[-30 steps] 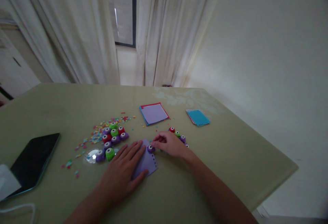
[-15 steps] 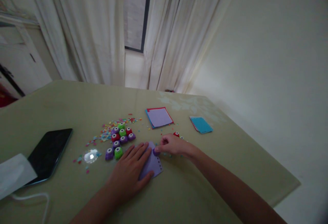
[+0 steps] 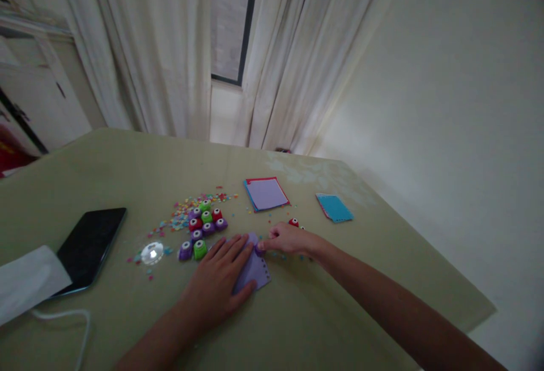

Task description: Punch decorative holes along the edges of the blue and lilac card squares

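Note:
My left hand (image 3: 223,274) lies flat with fingers stretched over a purple paper sheet (image 3: 259,272), pressing it to the table. A row of punched holes runs along the sheet's right edge. At that edge my right hand (image 3: 283,239) is closed on a small purple craft punch (image 3: 259,250), mostly hidden by the fingers. Left of my left hand stands a cluster of purple, green and red craft punches (image 3: 207,217) with round white tops. A red punch (image 3: 293,222) shows just behind my right hand, beside another one partly hidden.
Colourful paper confetti (image 3: 182,212) is scattered behind and left of the cluster. A shiny clear disc (image 3: 152,253) lies near it. Stacked coloured sheets (image 3: 267,194) and blue punched sheets (image 3: 335,208) lie farther back. At left are a black tablet (image 3: 91,246), white paper (image 3: 32,280) and a white cable (image 3: 87,325).
The view has shifted slightly. My left hand still holds the sheet down, and my right hand stays on the punch at its edge.

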Demonstrator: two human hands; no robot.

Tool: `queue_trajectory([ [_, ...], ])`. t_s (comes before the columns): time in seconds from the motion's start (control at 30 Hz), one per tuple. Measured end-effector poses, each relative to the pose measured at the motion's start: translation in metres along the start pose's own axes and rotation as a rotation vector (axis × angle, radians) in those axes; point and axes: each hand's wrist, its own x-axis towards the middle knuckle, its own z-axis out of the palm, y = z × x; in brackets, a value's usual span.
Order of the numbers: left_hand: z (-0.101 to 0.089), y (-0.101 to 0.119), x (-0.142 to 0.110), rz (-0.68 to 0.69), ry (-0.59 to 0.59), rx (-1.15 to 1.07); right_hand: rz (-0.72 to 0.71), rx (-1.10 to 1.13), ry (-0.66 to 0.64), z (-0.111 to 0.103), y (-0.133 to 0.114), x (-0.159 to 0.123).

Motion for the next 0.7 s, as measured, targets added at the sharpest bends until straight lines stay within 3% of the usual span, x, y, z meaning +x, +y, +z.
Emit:
queue_trajectory([
  [0.23, -0.006, 0.003, 0.002, -0.022, -0.014, -0.022, 0.059, 0.087, 0.158, 0.000, 0.010, -0.016],
  [0.4, -0.008, 0.004, 0.003, -0.028, -0.019, -0.041, -0.023, 0.069, 0.420, -0.016, 0.002, -0.020],
  [0.5, -0.007, 0.003, 0.002, -0.024, -0.011, -0.045, -0.149, 0.059, 0.463, -0.013, -0.021, -0.011],
  [0.7, -0.006, 0.003, 0.003, -0.020, -0.011, -0.025, -0.610, -0.116, 0.401, 0.018, -0.084, 0.040],
])
